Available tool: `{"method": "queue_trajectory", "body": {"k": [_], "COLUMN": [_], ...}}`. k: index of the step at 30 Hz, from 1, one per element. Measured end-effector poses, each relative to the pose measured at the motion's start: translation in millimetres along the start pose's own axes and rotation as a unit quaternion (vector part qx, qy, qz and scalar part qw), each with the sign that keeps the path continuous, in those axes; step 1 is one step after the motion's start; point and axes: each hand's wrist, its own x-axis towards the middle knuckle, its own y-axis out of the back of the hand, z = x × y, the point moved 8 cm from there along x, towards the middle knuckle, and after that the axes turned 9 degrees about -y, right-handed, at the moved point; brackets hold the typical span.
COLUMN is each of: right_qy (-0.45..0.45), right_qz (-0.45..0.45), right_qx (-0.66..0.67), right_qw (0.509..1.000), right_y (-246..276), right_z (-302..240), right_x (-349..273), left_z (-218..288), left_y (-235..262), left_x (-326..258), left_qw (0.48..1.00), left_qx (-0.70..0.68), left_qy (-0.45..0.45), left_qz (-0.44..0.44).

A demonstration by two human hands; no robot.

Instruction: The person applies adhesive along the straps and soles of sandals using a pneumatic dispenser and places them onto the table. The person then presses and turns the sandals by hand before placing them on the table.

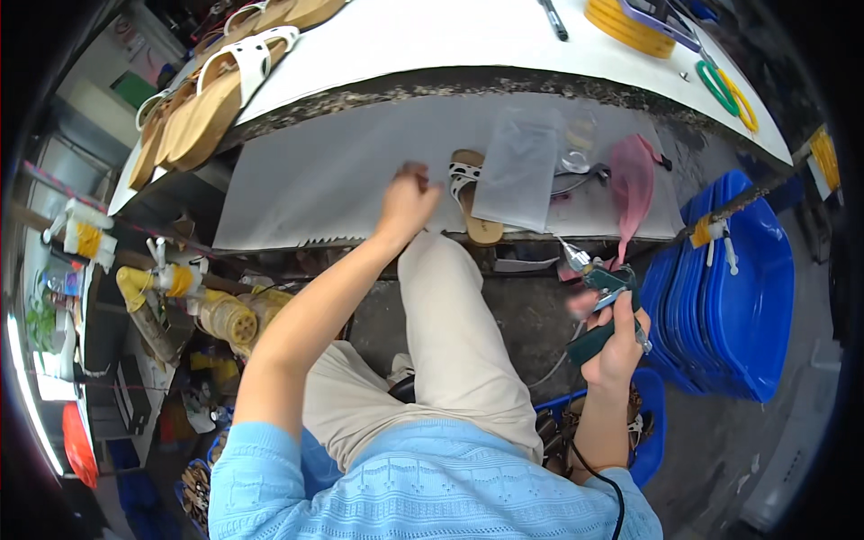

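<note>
The left hand point(407, 200) is stretched forward over the lower grey shelf point(315, 180) of the desk point(423, 40), its fingers curled in a loose fist just beside a tan sandal point(474, 200) with a white strap; whether it pinches anything cannot be told. A clear plastic bag point(520, 171) lies over part of that sandal, and a pink bag point(633, 184) hangs near the shelf's right end. The right hand point(619, 340) is clenched around the dark green grip of a glue gun point(601, 306), held low beside the knee, nozzle pointing up toward the shelf edge. Stacked blue trays point(738, 297) stand to the right, and more sandals point(211, 94) lie on the desk's upper left.
</note>
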Motion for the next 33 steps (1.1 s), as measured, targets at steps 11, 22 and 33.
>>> {"method": "queue_trajectory", "body": {"k": [11,22,33], "right_qy": [-0.033,-0.01,0.281], "right_qz": [0.036,-0.061,-0.266], "right_qx": [-0.039,-0.032,-0.253], "right_qw": [0.998,0.998,0.887], "right_y": [21,-6,-126], "right_z": [25,24,-13], "right_x": [15,16,-45], "left_z": [-101,-91,68], "left_y": [-168,-22,89], "left_x": [6,10,-116], "left_qw": [0.822,0.729,0.524], "left_qx": [-0.369,-0.616,-0.841], "left_qy": [0.417,0.294,0.13], "left_qz": [-0.117,0.047,0.03]}}
